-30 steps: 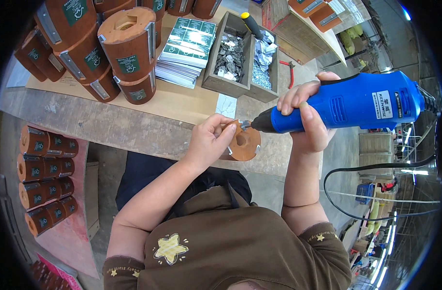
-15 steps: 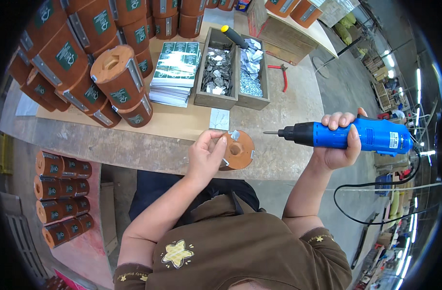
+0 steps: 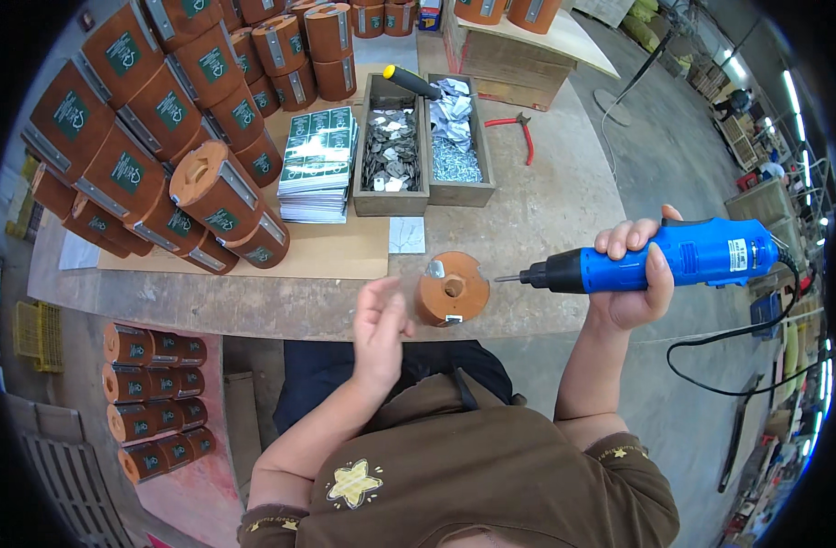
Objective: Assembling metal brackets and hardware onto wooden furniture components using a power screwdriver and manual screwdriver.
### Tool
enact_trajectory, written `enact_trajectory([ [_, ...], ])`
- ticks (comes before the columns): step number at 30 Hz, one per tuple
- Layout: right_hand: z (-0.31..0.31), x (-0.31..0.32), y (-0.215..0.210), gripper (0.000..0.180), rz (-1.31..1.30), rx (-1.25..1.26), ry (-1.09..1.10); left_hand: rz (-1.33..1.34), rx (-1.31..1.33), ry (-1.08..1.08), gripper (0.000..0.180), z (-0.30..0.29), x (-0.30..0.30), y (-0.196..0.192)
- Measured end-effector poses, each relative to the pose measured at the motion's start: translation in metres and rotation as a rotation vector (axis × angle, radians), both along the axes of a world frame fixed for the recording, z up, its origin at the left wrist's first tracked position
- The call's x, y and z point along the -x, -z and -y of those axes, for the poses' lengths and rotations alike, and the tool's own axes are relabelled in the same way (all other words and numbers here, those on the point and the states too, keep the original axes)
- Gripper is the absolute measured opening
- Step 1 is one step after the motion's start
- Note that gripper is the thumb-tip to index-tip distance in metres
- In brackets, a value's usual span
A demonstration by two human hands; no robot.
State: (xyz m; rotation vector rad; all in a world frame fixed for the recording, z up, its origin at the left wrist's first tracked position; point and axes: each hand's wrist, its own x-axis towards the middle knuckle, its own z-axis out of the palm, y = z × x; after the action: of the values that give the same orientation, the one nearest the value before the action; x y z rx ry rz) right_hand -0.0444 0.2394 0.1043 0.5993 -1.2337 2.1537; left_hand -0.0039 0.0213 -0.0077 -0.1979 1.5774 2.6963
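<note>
While the right hand [image 3: 633, 283] wraps firmly around the body of a blue corded power screwdriver [image 3: 656, 263], the tool lies level above the worktable [image 3: 546, 210], its bit tip pointing left at the round brown wooden piece [image 3: 452, 289] and stopping just short of it. That piece stands at the near edge of the table, hole facing up, with a small metal plate on its top rim and another on its near side. The left hand [image 3: 380, 327] hovers just beside it on the left, fingers loosely spread and holding nothing, clear of the wood. A black cable runs from the rear of the screwdriver down to the right. Behind the piece lies a small white slip [image 3: 406, 235] on the table, and beyond that a wooden two-compartment tray [image 3: 423, 194]: flat metal plates in the left bin, small screws and crumpled bags in the right, a black-and-yellow-handled tool resting across the far end. A stack of green printed labels [image 3: 317, 163] sits left of the tray, red-handled pliers [image 3: 520, 132] to its right. Finished brown cylinders [image 3: 217, 187] pile up at the left.
</note>
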Motion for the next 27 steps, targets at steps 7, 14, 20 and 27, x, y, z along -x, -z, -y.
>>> enact_trajectory([
  [7,-0.004,-0.013,-0.002,0.049,-0.04,-0.002,-0.018,0.068,-0.135,0.174,0.035,0.025,0.002,-0.051],
  [14,0.005,-0.016,-0.005,0.051,-0.059,0.01,-0.08,0.029,0.086,0.371,0.028,0.006,-0.007,-0.059],
  [20,0.019,-0.021,-0.012,0.055,-0.048,0.119,-0.137,-0.363,0.499,0.298,0.019,-0.008,-0.003,-0.038],
  [27,0.022,-0.02,-0.01,0.055,-0.065,0.051,-0.181,-0.398,0.651,0.176,0.009,-0.011,-0.002,-0.049],
])
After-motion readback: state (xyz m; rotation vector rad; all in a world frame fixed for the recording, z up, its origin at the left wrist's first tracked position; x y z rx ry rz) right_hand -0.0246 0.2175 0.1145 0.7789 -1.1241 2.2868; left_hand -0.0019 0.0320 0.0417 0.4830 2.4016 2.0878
